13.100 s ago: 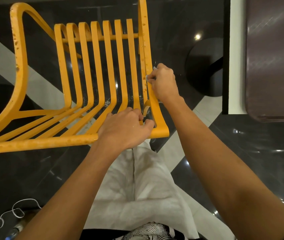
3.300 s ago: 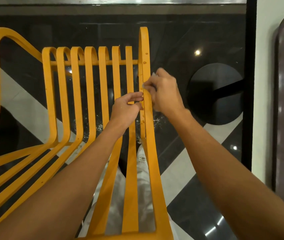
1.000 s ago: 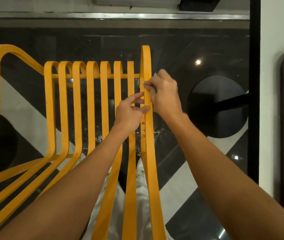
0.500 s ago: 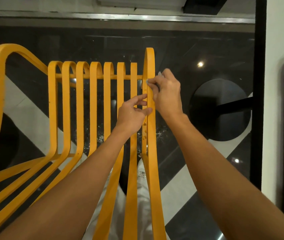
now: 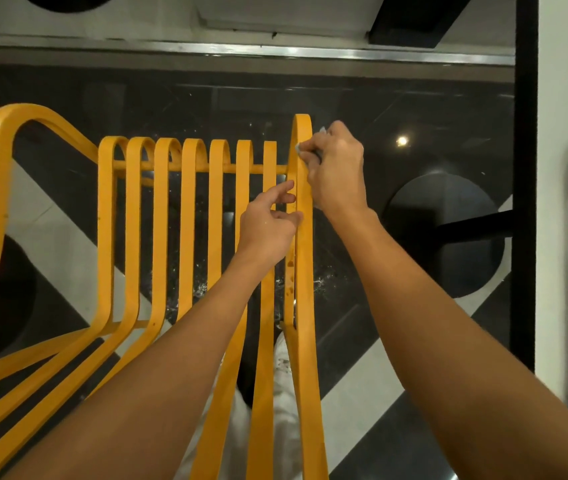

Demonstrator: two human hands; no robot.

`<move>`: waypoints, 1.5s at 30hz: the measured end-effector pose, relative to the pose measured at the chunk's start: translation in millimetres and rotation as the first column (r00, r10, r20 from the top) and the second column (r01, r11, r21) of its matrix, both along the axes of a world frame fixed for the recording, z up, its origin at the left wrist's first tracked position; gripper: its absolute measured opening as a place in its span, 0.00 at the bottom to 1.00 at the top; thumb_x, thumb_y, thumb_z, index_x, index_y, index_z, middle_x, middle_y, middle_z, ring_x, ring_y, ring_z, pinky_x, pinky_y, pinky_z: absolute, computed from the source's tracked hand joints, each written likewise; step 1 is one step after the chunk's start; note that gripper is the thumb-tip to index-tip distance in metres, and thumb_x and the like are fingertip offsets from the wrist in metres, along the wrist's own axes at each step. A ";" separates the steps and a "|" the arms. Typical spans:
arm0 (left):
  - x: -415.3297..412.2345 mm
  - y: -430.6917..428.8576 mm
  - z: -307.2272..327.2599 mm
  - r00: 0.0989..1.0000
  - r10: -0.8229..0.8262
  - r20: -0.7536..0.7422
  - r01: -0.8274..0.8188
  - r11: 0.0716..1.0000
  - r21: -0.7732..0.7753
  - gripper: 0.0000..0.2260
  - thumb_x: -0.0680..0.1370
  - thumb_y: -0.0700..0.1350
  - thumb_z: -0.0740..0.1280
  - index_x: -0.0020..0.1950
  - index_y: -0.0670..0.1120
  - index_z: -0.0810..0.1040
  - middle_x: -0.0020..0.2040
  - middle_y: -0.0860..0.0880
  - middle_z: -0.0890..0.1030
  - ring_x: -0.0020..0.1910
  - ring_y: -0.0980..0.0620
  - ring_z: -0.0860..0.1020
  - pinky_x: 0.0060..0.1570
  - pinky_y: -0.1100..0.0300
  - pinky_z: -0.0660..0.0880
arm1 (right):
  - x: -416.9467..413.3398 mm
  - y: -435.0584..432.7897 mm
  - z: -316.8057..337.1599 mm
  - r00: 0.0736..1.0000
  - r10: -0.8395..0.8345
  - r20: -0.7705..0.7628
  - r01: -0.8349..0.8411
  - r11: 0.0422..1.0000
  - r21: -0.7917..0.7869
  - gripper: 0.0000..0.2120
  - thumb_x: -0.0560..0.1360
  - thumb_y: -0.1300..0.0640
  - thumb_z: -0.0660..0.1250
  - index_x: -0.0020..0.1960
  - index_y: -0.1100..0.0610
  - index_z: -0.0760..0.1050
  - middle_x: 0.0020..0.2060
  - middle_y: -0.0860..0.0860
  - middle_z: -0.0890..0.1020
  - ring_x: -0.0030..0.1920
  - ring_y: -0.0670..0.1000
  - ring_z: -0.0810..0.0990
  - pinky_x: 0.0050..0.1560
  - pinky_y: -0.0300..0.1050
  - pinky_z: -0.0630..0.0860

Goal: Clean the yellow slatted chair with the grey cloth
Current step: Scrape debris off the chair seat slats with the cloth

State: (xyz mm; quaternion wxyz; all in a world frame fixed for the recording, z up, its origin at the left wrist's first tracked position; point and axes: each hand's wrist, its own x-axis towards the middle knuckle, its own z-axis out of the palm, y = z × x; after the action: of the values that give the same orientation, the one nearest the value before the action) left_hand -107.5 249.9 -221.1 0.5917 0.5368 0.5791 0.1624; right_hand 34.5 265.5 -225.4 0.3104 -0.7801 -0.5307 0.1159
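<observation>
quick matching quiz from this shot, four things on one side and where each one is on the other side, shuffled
Things:
1. left hand
2. right hand
3. grey cloth
4. round black base

Places:
a. on the floor, right of the yellow chair
b. against the top of the chair's right-hand rail
c. bunched in a fist, only scraps showing
d. pinching the right-hand rail lower down

Pairs: 1-d, 2-b, 3-c, 4-a

black glossy floor (image 5: 414, 109) | white diagonal stripe (image 5: 50, 244) | round dark base (image 5: 449, 237) | metal strip (image 5: 275, 51)
</observation>
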 end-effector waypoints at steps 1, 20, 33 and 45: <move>1.0 2.2 0.0 1.000 -0.001 0.001 0.001 1.000 0.004 0.24 0.81 0.38 0.72 0.76 0.52 0.76 0.61 0.54 0.81 0.49 0.53 0.84 0.38 0.80 0.71 | -3.2 -10.8 -0.6 1.000 0.017 0.001 -0.017 1.000 -0.004 0.05 0.79 0.61 0.73 0.51 0.62 0.86 0.48 0.54 0.78 0.46 0.46 0.78 0.46 0.43 0.82; 12.4 21.3 -1.0 0.999 0.043 0.021 -0.042 0.999 -0.025 0.22 0.81 0.40 0.73 0.74 0.53 0.78 0.62 0.54 0.82 0.50 0.61 0.84 0.43 0.78 0.74 | 20.6 16.6 -7.5 0.989 0.147 0.032 -0.146 0.989 -0.040 0.06 0.80 0.61 0.71 0.51 0.61 0.86 0.46 0.54 0.76 0.45 0.49 0.77 0.41 0.43 0.77; 13.5 19.1 5.1 0.998 0.065 0.005 -0.065 0.998 -0.027 0.19 0.84 0.37 0.67 0.73 0.53 0.79 0.65 0.56 0.81 0.55 0.63 0.80 0.42 0.80 0.73 | 54.6 101.6 0.5 0.982 0.156 -0.105 -0.183 0.917 -0.354 0.08 0.82 0.58 0.69 0.56 0.58 0.87 0.51 0.49 0.82 0.53 0.44 0.78 0.60 0.43 0.78; -1.0 6.2 9.8 0.990 0.127 0.054 -0.120 0.986 -0.113 0.19 0.84 0.35 0.66 0.66 0.57 0.81 0.61 0.59 0.84 0.56 0.62 0.83 0.59 0.58 0.80 | -6.3 -49.6 -11.3 0.973 0.211 0.093 -0.215 0.976 0.029 0.08 0.80 0.66 0.71 0.57 0.59 0.85 0.49 0.53 0.79 0.50 0.52 0.76 0.44 0.48 0.78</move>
State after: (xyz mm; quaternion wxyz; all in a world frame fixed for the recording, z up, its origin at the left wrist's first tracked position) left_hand -108.5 256.1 -211.3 0.6264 0.4614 0.6009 0.1833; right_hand 28.2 215.9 -236.6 0.2870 -0.7170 -0.6268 0.1032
